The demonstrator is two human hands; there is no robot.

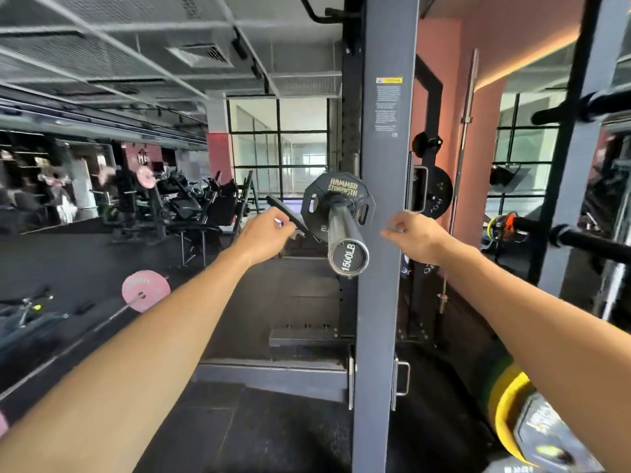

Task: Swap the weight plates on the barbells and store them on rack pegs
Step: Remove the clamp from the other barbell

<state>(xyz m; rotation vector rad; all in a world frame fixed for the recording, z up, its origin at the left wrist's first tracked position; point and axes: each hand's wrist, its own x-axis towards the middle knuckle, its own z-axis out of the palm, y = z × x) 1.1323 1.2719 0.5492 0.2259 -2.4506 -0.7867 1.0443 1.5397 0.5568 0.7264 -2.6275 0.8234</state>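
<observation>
Gym rack bay: small blk plate (338, 203) seated on barbell sleeve (345, 238); left hand (264, 233) & right hand (415, 235) flank it, fingers loosely curled, holding nothing; risk: uneven pull jams plate, or it drops off sleeve end.

Both arms are reaching out toward a barbell (346, 233) that's pointing straight at the camera, end cap reading 1500LB. A small black plate (338, 203) is sitting on its sleeve. The left hand (264, 232) is hovering beside the plate with fingers loosely curled, near a thin black plate (285, 211) tilting next to it. The right hand (415, 235) is hanging just in front of the grey rack post (387, 131), holding nothing. A pink plate (146, 291) is sitting on the floor off left.
</observation>
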